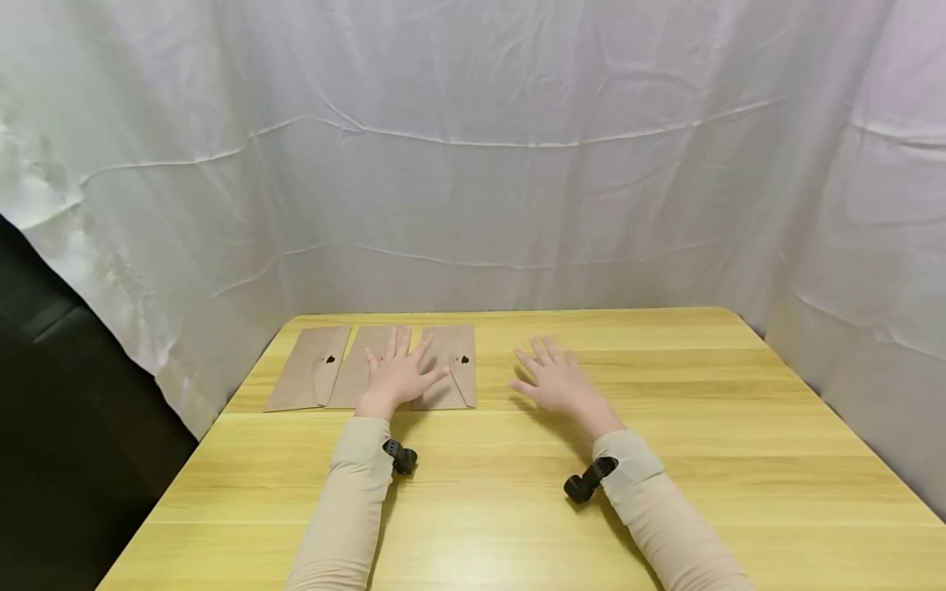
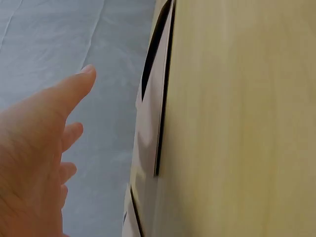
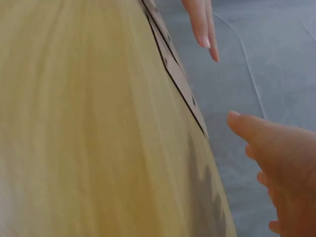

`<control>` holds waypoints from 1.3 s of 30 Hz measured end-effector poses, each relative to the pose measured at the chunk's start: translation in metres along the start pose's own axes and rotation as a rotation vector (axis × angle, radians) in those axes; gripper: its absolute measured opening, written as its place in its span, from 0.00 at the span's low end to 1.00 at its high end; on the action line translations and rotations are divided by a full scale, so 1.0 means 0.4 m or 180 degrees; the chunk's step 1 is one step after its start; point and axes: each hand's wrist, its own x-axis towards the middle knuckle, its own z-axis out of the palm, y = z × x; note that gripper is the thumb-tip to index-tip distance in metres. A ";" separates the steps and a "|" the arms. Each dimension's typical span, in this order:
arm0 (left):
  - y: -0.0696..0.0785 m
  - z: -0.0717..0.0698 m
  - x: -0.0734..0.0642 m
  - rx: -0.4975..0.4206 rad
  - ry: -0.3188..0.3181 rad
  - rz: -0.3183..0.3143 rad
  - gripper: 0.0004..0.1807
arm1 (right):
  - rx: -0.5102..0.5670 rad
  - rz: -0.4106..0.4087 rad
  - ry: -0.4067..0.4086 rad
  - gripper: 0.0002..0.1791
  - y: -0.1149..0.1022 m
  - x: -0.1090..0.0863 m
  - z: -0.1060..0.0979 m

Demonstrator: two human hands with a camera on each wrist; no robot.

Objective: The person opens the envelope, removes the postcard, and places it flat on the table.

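Observation:
Three flat brown paper envelopes lie in a row at the table's far left: a left one (image 1: pixel 299 377), a middle one (image 1: pixel 351 382) partly covered by my hand, and a right one (image 1: pixel 454 341). Each of the outer two shows a small dark mark by its flap. Above the middle and right envelopes my left hand (image 1: pixel 401 377) is held with fingers spread and nothing in it; the left wrist view shows it apart from them. To the right of the row, my right hand (image 1: pixel 557 384) hovers over bare wood, fingers spread, holding nothing, its shadow on the table.
A wooden table (image 1: pixel 665 460) with rounded far corners fills the lower view. White curtains (image 1: pixel 517 205) hang behind it and at both sides. Something black (image 1: pixel 74 410) stands beyond the left edge. Small black cameras (image 1: pixel 402 457) are strapped to both sleeved wrists.

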 end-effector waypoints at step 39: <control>-0.010 0.014 -0.010 0.0291 -0.1099 0.0005 0.33 | 0.0282 -0.0787 -0.0828 0.36 -0.127 -0.022 0.031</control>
